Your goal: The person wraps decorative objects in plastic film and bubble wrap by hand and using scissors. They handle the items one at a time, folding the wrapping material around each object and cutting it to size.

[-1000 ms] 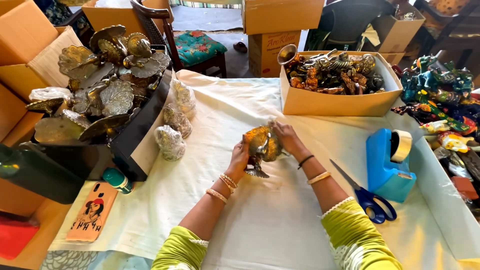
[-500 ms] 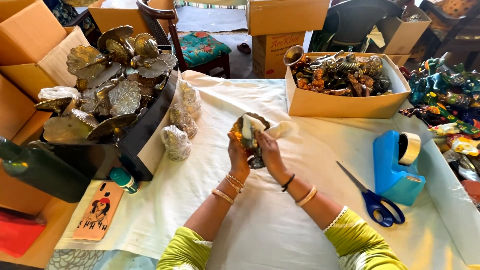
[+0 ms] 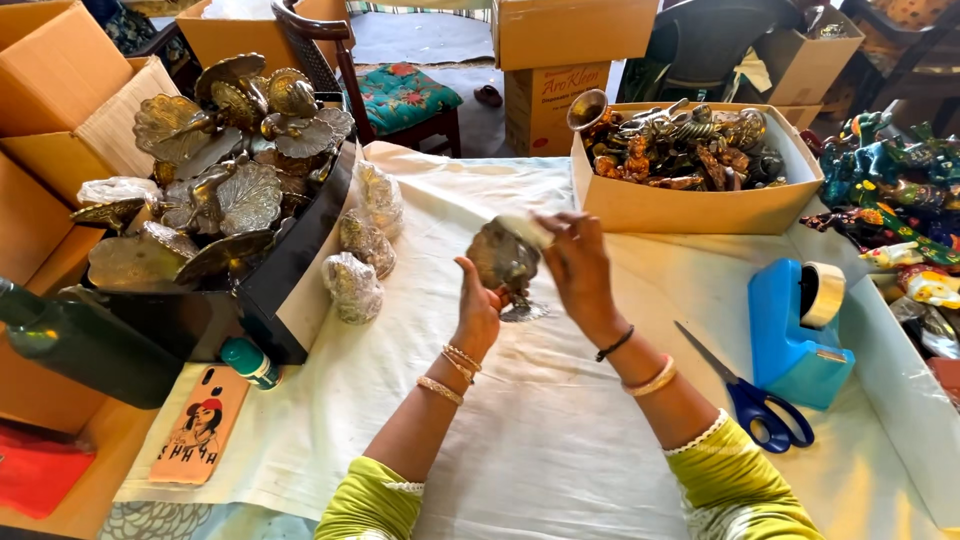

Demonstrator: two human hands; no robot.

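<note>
My left hand point(image 3: 478, 312) cups the brass figurine point(image 3: 504, 262) from below at frame centre, above the white cloth point(image 3: 520, 440). My right hand point(image 3: 578, 265) now pinches clear wrap at its top (half a second ago it covered the side). Both forearms angle up from the bottom edge, wrists bent inward.

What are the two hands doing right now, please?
Left hand: closed on the brass figurine, gripping it from below.
Right hand: fingers pinched on a pale strip at the figurine's top.
</note>
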